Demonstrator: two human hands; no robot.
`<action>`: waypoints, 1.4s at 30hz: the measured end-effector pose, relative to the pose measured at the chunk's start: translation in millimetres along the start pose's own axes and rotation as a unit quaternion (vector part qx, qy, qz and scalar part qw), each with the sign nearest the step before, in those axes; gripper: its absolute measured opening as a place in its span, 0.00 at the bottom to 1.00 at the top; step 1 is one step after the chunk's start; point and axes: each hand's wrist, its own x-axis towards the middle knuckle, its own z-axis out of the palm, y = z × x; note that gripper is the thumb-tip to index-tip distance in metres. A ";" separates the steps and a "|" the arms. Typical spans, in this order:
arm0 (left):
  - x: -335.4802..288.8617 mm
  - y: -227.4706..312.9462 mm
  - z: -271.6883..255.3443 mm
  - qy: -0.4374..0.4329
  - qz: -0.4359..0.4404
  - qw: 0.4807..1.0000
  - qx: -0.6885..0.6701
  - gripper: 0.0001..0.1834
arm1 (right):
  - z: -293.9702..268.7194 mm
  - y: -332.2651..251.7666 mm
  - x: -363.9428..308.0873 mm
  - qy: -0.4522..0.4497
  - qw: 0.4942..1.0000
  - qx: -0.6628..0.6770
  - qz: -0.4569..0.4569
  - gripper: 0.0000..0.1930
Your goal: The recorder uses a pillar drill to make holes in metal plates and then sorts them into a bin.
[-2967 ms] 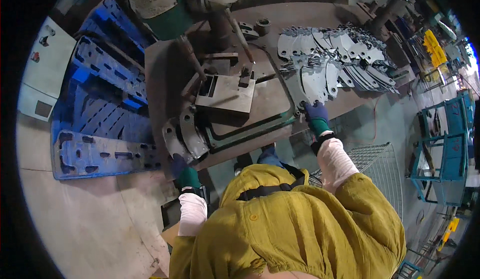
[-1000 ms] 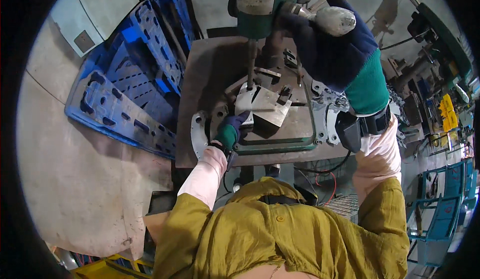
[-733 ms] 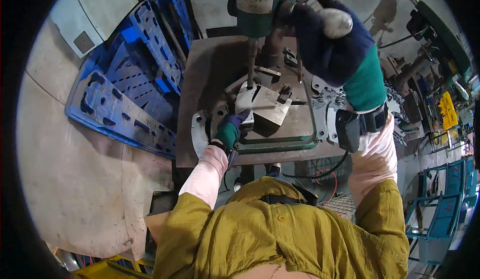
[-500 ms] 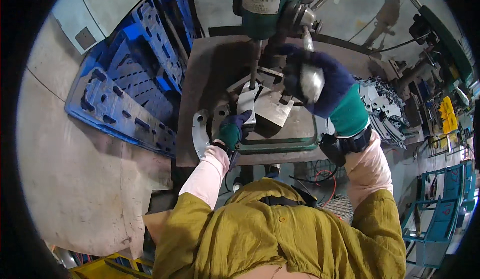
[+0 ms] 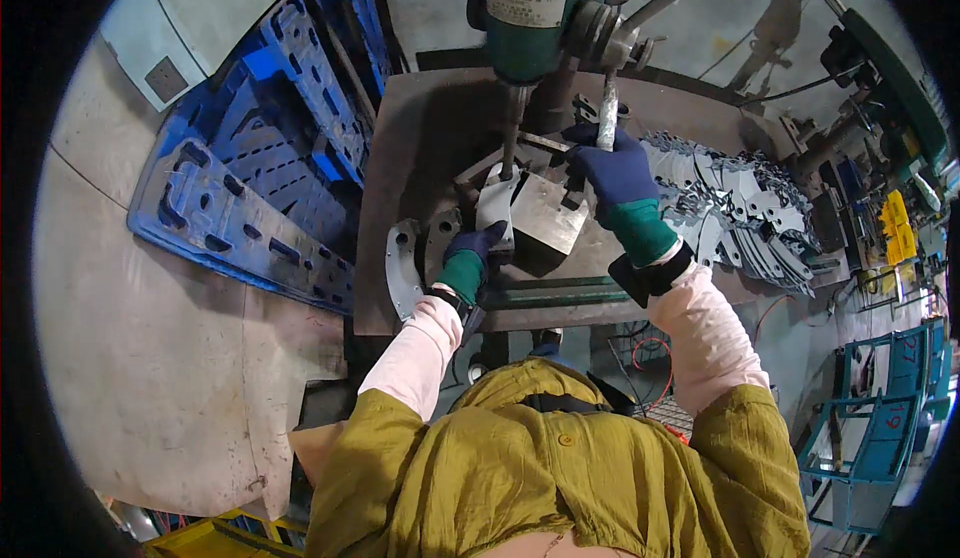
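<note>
Head view: both arms reach forward from the lower edge over a brown desk, each hand in a dark blue glove with a green cuff. The left forearm slants up and slightly inward, its wrist near the desk's front edge, and the left hand points up and to the right. Its fingers grasp the near end of a pale metal plate, one digit laid along the edge; how the others sit underneath is hidden. That plate lies at the left side of a steel block, beneath the spindle of a green drill press, whose lower tip meets or nearly meets the plate's far end; which of the two, I cannot tell.

The right forearm angles up and to the left, elbow bent outward, and the right hand is clenched around the lower end of a lever that hangs from the press's hub, just right of the block. Two curved plates lie beside the left hand, and a heap of similar grey plates spreads over the desk beyond the right wrist.
</note>
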 end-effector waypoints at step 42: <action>-8.5 -1.6 1.1 0.010 0.027 0.992 -0.121 0.23 | -13.2 58.3 65.2 0.259 0.796 -0.408 -0.365 0.16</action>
